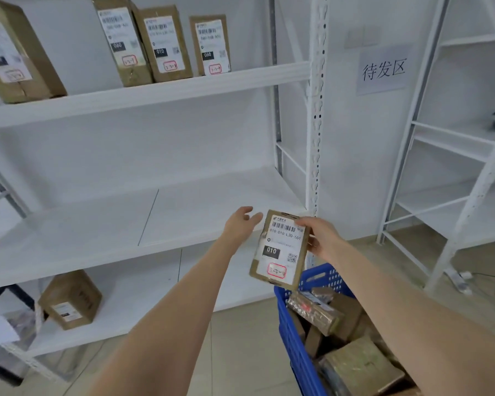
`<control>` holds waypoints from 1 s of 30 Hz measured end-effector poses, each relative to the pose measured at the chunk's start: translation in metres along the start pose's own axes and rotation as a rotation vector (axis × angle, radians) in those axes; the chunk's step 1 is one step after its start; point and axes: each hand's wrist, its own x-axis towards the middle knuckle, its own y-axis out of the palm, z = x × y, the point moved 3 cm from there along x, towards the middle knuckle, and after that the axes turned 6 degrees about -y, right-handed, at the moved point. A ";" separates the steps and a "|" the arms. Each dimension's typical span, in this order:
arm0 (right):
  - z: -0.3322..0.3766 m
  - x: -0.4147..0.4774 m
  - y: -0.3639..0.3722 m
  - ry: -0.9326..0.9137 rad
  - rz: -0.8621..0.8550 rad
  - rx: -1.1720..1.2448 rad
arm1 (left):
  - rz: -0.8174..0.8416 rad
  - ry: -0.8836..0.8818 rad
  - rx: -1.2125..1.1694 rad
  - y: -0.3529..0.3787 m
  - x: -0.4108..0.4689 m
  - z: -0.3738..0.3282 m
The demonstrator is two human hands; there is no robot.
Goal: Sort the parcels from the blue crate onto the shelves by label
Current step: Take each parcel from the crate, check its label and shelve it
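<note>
My right hand (319, 237) grips a flat brown parcel (280, 248) by its upper right edge; its white label reads 010. The parcel hangs tilted above the blue crate (290, 332), in front of the middle shelf (97, 224). Just left of the parcel, my left hand (240, 222) hovers with relaxed fingers and does not touch it. Several more brown parcels (349, 344) lie in the crate. On the top shelf (155, 92) stand several labelled parcels (166, 44), marked 060 and 010.
One brown box (70, 300) sits on the bottom shelf at the left, beside a bag (9, 312). A second white rack (455, 155) stands at the right. A paper sign (383, 70) hangs on the wall between the racks. A power strip (459, 280) lies on the floor.
</note>
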 end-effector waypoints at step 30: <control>0.077 0.009 0.089 -0.161 0.182 -0.134 | -0.148 0.354 -0.167 -0.110 0.041 -0.106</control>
